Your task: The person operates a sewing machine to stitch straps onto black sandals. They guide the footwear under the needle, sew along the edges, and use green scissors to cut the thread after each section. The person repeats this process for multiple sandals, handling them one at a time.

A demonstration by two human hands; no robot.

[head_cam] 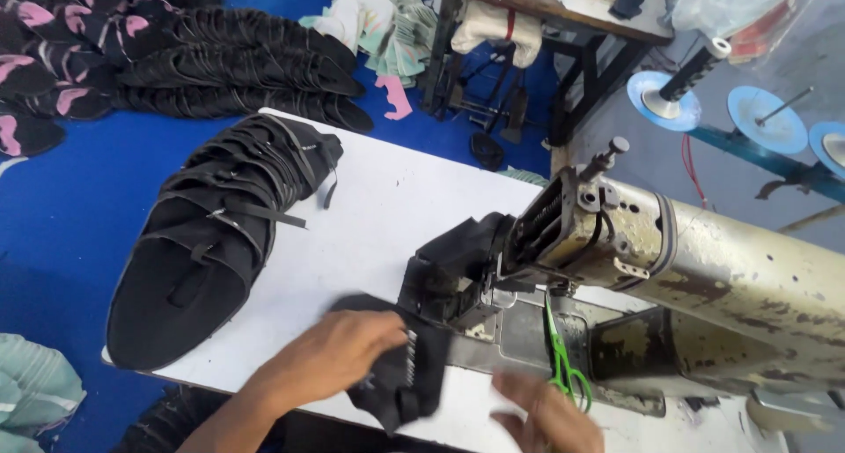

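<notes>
My left hand (339, 352) lies flat on a black fabric piece (407, 378) at the front of the white table (378, 206), pressing it beside the sewing machine's head (563, 233). More black fabric (453, 264) is bunched under the machine's needle end. My right hand (546, 413), blurred, hovers low over the machine bed with fingers spread, just below green-handled scissors (563, 365). It holds nothing that I can see.
A stack of black fabric pieces (220, 233) lies on the table's left part. Rows of black and pink pieces (132, 57) cover the blue floor behind. Thread stands (669, 101) and a dark table (563, 13) are at the far right.
</notes>
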